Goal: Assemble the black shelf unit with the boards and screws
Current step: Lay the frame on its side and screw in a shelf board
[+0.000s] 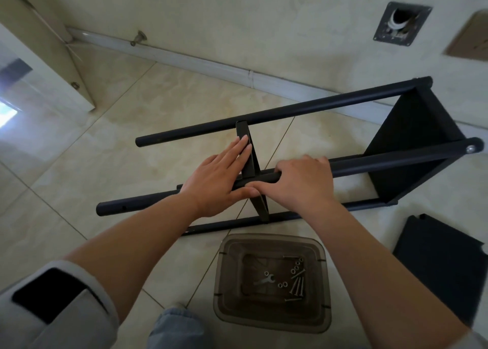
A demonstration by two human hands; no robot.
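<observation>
Hands meet over a black metal-tube shelf frame (pixel 303 108) lying on its side on the beige tiled floor (pixel 163 97): the left hand (pixel 216 182) presses flat-fingered on a thin black board (pixel 248 153), the right hand (pixel 298 179) curls around a tube. Screws (pixel 297 285) sit in a smoky plastic tub (pixel 272 319) nearby.

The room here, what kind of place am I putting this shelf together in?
Probably the floor of a home room, beside a wall. Glossy beige floor tiles, a white baseboard and a door stop suggest that; which room, I cannot tell.
</observation>
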